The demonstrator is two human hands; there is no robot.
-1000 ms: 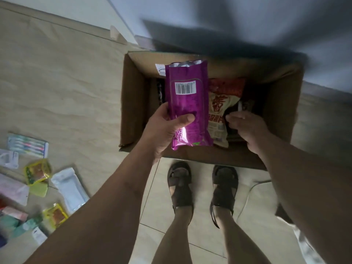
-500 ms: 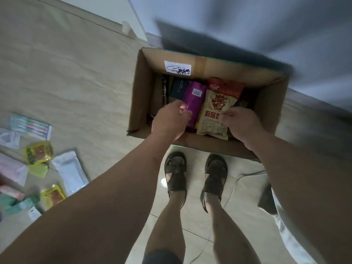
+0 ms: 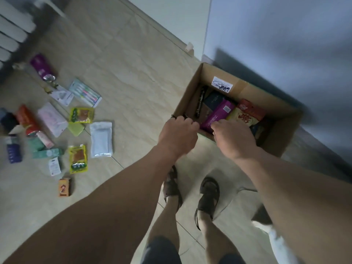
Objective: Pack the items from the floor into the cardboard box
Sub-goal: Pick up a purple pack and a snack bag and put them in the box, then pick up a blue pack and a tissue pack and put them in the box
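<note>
1. Cardboard box (image 3: 245, 88), brown, open-topped and rectangular, stood on the pale tiled floor (image 3: 133, 77) against a grey wall (image 3: 285, 35), with a white handwritten label (image 3: 222, 84) on its inner far side.
2. Inside it, a purple foil snack packet (image 3: 217, 115) lay beside a yellow-and-red snack bag (image 3: 246, 115), with a dark flat box (image 3: 213, 99) behind them.
3. The left hand (image 3: 178, 136) hovered over the box's near left corner, fingers curled; whether it held anything could not be told.
4. The right hand (image 3: 234, 138) reached over the near edge, its fingers curled down at the purple packet's lower end; a grip could not be confirmed.
5. Well apart, on the floor to the left, lay the unpacked items: a white pouch (image 3: 101, 139), two yellow-green snack sachets (image 3: 81, 115) (image 3: 78, 159), a pack of toothbrushes (image 3: 85, 92), a pale pink packet (image 3: 51, 119), a purple bottle (image 3: 41, 66) and a small orange card marked 2 (image 3: 64, 187).
6. Two feet in dark sandals (image 3: 208, 193) stood just in front of the box.
</note>
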